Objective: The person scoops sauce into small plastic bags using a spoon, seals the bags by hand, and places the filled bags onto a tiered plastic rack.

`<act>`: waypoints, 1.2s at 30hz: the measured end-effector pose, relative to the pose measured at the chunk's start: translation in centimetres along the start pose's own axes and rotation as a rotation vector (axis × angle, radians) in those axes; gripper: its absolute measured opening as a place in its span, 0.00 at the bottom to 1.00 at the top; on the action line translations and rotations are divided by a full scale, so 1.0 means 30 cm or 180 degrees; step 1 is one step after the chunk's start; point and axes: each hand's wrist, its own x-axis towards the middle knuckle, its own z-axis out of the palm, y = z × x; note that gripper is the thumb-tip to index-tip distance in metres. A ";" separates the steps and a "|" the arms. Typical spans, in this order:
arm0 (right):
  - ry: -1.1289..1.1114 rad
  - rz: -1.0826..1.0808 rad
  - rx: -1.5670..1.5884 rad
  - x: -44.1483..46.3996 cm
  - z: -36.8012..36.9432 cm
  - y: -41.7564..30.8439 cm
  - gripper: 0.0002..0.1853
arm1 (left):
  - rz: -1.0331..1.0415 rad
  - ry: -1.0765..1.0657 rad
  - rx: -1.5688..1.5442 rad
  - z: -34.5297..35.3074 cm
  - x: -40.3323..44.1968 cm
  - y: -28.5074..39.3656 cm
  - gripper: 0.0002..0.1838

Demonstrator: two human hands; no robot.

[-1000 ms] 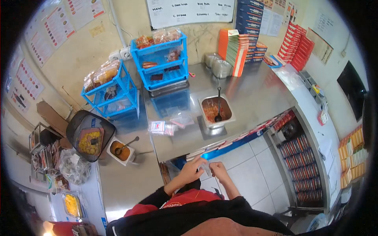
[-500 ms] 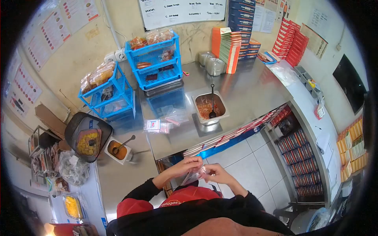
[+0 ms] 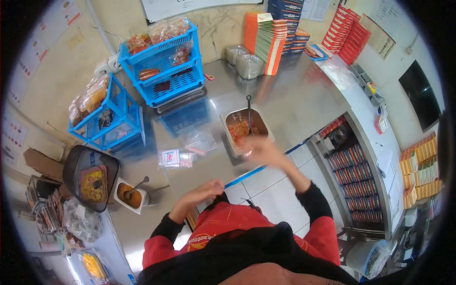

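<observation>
Two hands (image 3: 204, 191) (image 3: 264, 151) parted, one pan (image 3: 261, 121) possibly touched

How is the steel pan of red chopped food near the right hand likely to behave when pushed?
The steel pan likely stays stiff: its walls look metal. It may slide, as the steel counter looks smooth and shiny. The black ladle could swing, since its handle juts past the rim.

Stacked red boxes (image 3: 338, 31), two blue racks (image 3: 176, 89)
</observation>
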 end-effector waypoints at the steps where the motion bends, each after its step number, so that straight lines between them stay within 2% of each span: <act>1: 0.0314 0.1318 0.0313 0.082 -0.077 0.116 0.23 | 0.0242 0.0077 -0.0853 -0.033 0.004 0.008 0.15; 2: 0.1360 0.0769 -0.0576 0.186 -0.109 0.193 0.29 | 0.0470 0.0159 -0.1713 -0.057 0.010 0.016 0.12; 3: 0.1925 0.0242 -0.1402 0.264 -0.128 0.343 0.35 | 0.0434 0.0151 -0.1746 -0.079 0.021 0.036 0.12; 5: 0.2092 0.0278 -0.1916 0.382 -0.133 0.579 0.30 | 0.0640 -0.0140 -0.1922 -0.112 0.047 0.090 0.13; 6: 0.2089 0.0299 -0.1919 0.409 -0.139 0.573 0.30 | 0.0624 -0.0149 -0.1932 -0.116 0.055 0.109 0.13; 8: 0.0609 0.1363 -0.1513 0.473 -0.161 0.504 0.20 | 0.0568 0.0396 -0.1728 -0.129 0.075 0.144 0.14; 9: 0.0596 0.1390 -0.1502 0.477 -0.167 0.496 0.20 | 0.0542 0.0393 -0.1747 -0.142 0.085 0.144 0.14; 11: 0.0545 0.1193 -0.0558 0.445 -0.156 0.485 0.15 | 0.1034 0.0767 -0.0099 -0.159 0.100 0.123 0.15; 13: 0.0337 0.1025 -0.0079 0.362 -0.136 0.444 0.15 | 0.0982 0.0795 -0.0172 -0.165 0.136 0.072 0.15; 15: -0.0354 0.0668 -0.0415 0.269 -0.137 0.372 0.14 | 0.0933 0.0820 -0.0230 -0.154 0.173 0.054 0.15; 17: -0.0627 0.0294 -0.0195 0.201 -0.126 0.311 0.13 | 0.0600 0.0887 -0.0370 -0.123 0.223 0.063 0.14; 18: -0.0632 0.0319 -0.0166 0.186 -0.137 0.277 0.13 | 0.0566 0.0885 -0.0386 -0.103 0.251 0.067 0.14; 20: -0.0725 0.0297 -0.0839 0.169 -0.169 0.197 0.07 | 0.0854 0.1051 -0.1125 -0.062 0.300 0.072 0.13; 21: -0.0511 0.0440 -0.0553 0.164 -0.175 0.158 0.07 | 0.0843 0.1068 -0.1135 -0.058 0.326 0.065 0.13; 23: -0.0736 0.0246 -0.0598 0.129 -0.163 0.190 0.07 | 0.0402 0.1549 -0.1891 -0.061 0.381 0.037 0.17; 24: -0.0943 0.0062 -0.0651 0.120 -0.162 0.203 0.07 | 0.0410 0.1581 -0.1905 -0.056 0.389 0.030 0.17; 26: -0.0891 -0.0041 -0.0631 0.135 -0.168 0.208 0.07 | 0.0841 0.1890 -0.2191 -0.051 0.389 0.013 0.18; 28: -0.0214 0.0054 -0.0436 0.170 -0.178 0.200 0.07 | 0.0953 0.1927 -0.2279 -0.051 0.370 0.030 0.16; 29: -0.0216 0.0045 -0.0413 0.185 -0.181 0.203 0.07 | 0.1075 0.1925 -0.2359 -0.047 0.362 0.043 0.13; 32: -0.0562 -0.0255 -0.0196 0.208 -0.204 0.201 0.08 | 0.1257 0.2107 -0.2603 -0.022 0.355 0.083 0.16; 34: -0.1540 -0.0441 -0.0031 0.199 -0.237 0.186 0.10 | 0.1293 0.2066 -0.2461 -0.041 0.360 0.042 0.17; 36: -0.1485 -0.0456 -0.0092 0.181 -0.263 0.188 0.09 | 0.1310 0.2029 -0.2337 -0.046 0.347 0.033 0.18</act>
